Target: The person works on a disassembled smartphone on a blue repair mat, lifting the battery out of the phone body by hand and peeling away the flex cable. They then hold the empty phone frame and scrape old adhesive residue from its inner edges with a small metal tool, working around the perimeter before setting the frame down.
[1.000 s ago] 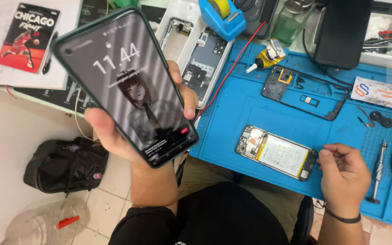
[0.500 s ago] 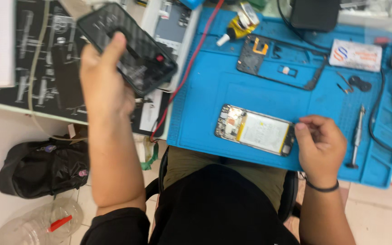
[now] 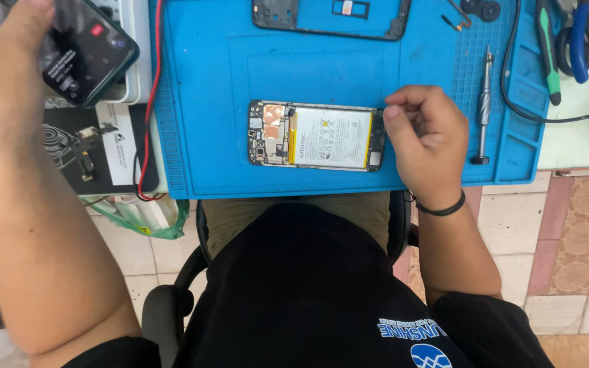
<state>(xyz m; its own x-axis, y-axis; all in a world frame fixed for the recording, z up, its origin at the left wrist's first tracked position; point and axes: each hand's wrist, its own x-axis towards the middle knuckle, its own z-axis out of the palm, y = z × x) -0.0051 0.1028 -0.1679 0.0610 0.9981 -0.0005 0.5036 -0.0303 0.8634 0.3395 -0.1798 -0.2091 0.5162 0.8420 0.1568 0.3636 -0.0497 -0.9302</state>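
My left hand [image 3: 8, 61] grips a dark smartphone [image 3: 86, 51] with a lit screen, held over the left side of the bench. An opened phone [image 3: 315, 135], back cover off with its white battery and circuit board showing, lies flat on the blue work mat [image 3: 213, 102]. My right hand [image 3: 424, 140] rests on the mat at the opened phone's right end, fingers curled and touching its edge. Whether something small is pinched between those fingers cannot be told.
A metal screwdriver [image 3: 484, 109] lies on the mat right of my hand. A black phone frame [image 3: 332, 17] sits at the mat's top. Red wire [image 3: 150, 102] runs along the mat's left edge. Pliers and cutters [image 3: 567, 41] lie at the far right. Tiled floor below.
The view has dropped and closed in on the mat. My left hand carried the smartphone further up and left. My right hand stayed at the opened phone's right end.
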